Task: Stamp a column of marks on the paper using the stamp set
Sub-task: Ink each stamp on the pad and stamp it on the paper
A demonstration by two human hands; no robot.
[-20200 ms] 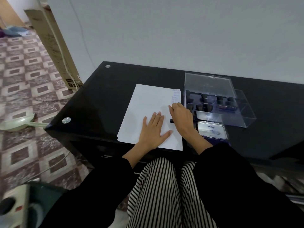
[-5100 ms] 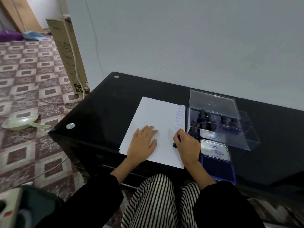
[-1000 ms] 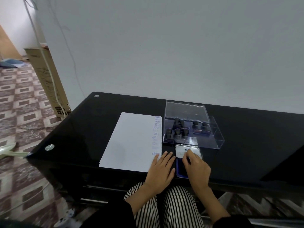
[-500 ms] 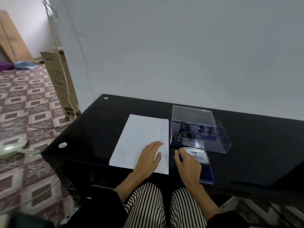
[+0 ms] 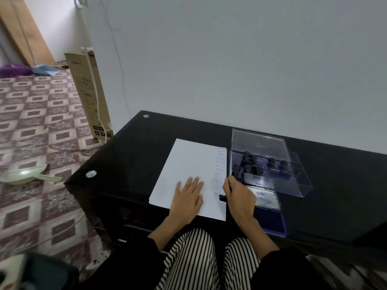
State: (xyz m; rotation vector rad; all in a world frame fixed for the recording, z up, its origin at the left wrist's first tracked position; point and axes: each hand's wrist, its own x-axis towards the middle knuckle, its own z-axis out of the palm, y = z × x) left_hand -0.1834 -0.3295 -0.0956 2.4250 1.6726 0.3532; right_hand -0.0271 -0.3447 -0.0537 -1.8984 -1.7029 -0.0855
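Because the paper (image 5: 188, 164) is a thin, light sheet lying on a smooth black glass surface (image 5: 136, 155), I judge that it slides easily, so it needs a flat palm on it and not a pinch. The left hand (image 5: 189, 198) does exactly this: it lies open on the near part of the sheet, with straight fingers pointing to the far side. The right hand (image 5: 240, 195) is curled around a small stamp (image 5: 222, 198). The dark base of the stamp shows at the near right edge of the paper, at the near end of the column of blue marks (image 5: 219, 164) that runs along that edge. Whether the base already touches the sheet, I cannot tell.

The stamp looks small, stiff and light. It is best taken by its knob from above and pressed straight down, so that the print does not smear. Just right of this hand lies the open ink pad (image 5: 270, 220). Farther away, the clear case (image 5: 297, 181) of the stamp set stands open with more dark stamps (image 5: 247, 155) upright inside. Its plastic seems hard but brittle.
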